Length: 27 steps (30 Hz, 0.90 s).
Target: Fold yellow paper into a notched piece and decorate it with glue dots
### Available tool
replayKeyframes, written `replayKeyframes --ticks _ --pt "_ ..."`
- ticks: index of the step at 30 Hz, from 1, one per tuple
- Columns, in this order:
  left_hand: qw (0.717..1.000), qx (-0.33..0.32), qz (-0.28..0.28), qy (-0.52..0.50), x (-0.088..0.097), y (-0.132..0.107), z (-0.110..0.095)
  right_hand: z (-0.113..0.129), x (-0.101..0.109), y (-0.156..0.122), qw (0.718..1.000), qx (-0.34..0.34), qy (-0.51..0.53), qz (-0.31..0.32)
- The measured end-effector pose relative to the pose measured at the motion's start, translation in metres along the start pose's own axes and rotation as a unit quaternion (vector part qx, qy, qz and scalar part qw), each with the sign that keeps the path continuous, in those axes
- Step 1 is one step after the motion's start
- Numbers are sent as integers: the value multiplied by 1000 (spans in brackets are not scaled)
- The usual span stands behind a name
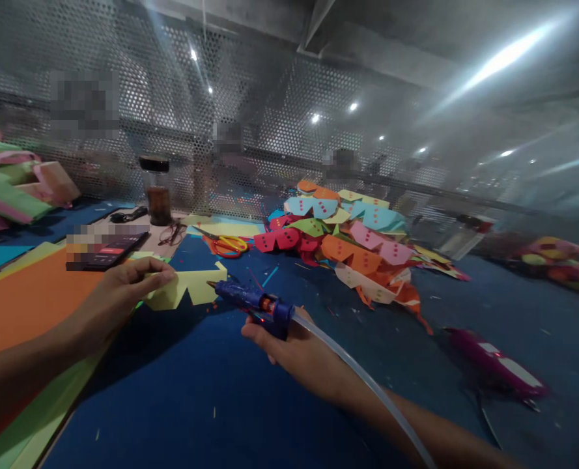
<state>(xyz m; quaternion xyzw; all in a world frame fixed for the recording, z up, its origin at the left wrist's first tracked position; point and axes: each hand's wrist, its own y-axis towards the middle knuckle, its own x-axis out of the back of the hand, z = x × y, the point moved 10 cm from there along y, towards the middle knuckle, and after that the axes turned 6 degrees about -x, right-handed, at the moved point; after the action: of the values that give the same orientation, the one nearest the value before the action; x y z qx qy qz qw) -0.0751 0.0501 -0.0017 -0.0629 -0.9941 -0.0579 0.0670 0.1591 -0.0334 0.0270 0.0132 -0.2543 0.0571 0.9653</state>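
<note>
Between thumb and fingers, my left hand point(142, 281) pinches the left end of a pale yellow paper cut-out point(198, 286) with notches along its lower edge. My right hand point(294, 348) grips a blue hot glue gun point(250, 299), with a long clear glue stick point(362, 374) trailing from its back. The gun's nozzle points left and lies close to the right part of the paper; whether it touches cannot be made out. A small red light shows on the gun. Scissors point(225, 244) with yellow and red handles lie behind the paper.
Folded colored paper pieces point(352, 247) pile up at the back right. A magenta device point(499, 365) lies at right. On the left are a phone point(116, 251), orange paper sheets point(35, 306) and a dark-lidded jar point(155, 192). Perforated metal panels point(269, 98) stand behind.
</note>
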Motion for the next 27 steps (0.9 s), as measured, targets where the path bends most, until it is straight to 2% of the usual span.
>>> replayKeyframes --ticks 5,8,12,19,27 --pt "1000 3 1 -2 -1 2 0 1 -2 1 998 48 -38 -1" --pt "1000 1 -3 -2 -1 3 0 9 -2 0 992 98 -74 -9" --pt "1000 -13 5 16 -1 4 -3 20 -1 -4 985 129 -112 -23" --pt "999 -24 5 27 0 6 -3 25 -2 -5 980 162 -112 -33" --pt "999 -23 19 24 -2 4 0 26 -1 -5 977 162 -131 -43"
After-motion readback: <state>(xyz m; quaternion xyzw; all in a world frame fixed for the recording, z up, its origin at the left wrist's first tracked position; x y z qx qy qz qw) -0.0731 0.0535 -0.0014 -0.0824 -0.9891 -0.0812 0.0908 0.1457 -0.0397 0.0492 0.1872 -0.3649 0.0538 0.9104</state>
